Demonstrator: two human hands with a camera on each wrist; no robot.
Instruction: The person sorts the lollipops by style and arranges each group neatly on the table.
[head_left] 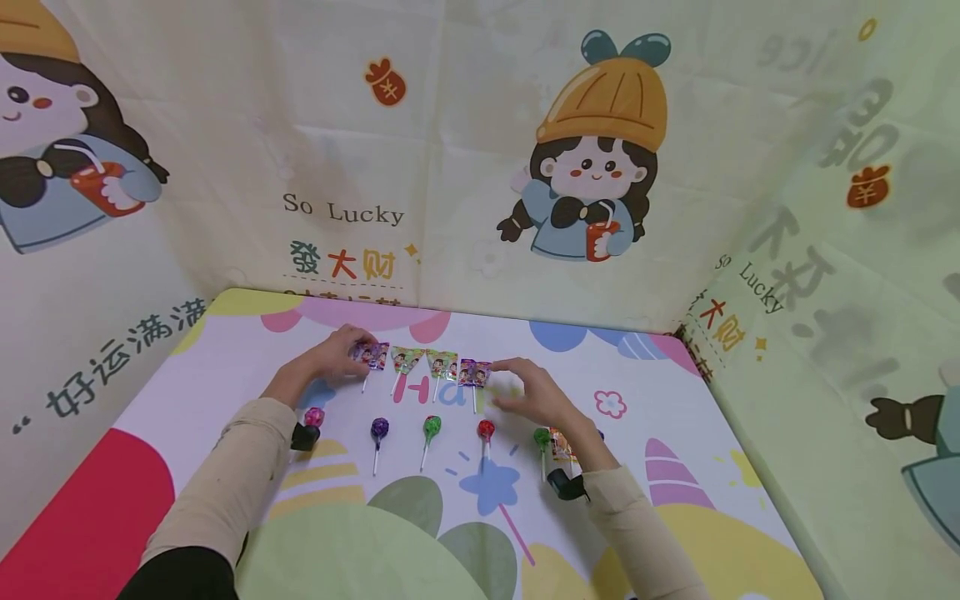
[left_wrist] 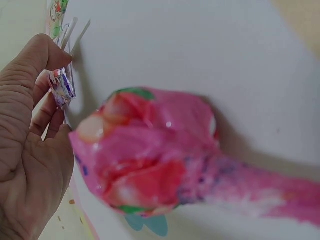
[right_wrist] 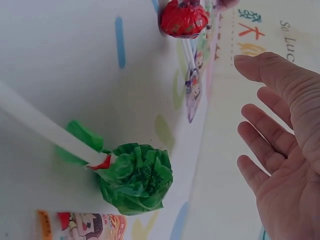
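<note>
Flat-packed lollipops form an upper row. My left hand [head_left: 333,354] pinches the purple packet [head_left: 372,356] at its left end; the left wrist view shows the thumb and fingers of my left hand [left_wrist: 35,110] around that packet [left_wrist: 62,89]. Two green-yellow packets [head_left: 407,360] [head_left: 442,365] lie between it and another purple packet [head_left: 476,373] at the right end. My right hand [head_left: 536,396] is beside that one, fingers apart. In the right wrist view my right hand [right_wrist: 285,130] holds nothing, and the purple packet [right_wrist: 193,90] lies apart from it.
A lower row has round lollipops: pink [head_left: 314,417], purple [head_left: 379,429], green [head_left: 432,427], red [head_left: 486,430] and another green [head_left: 542,437]. An orange packet [head_left: 559,444] lies partly behind my right wrist. Printed cloth [head_left: 465,167] hangs behind the patterned table [head_left: 375,550].
</note>
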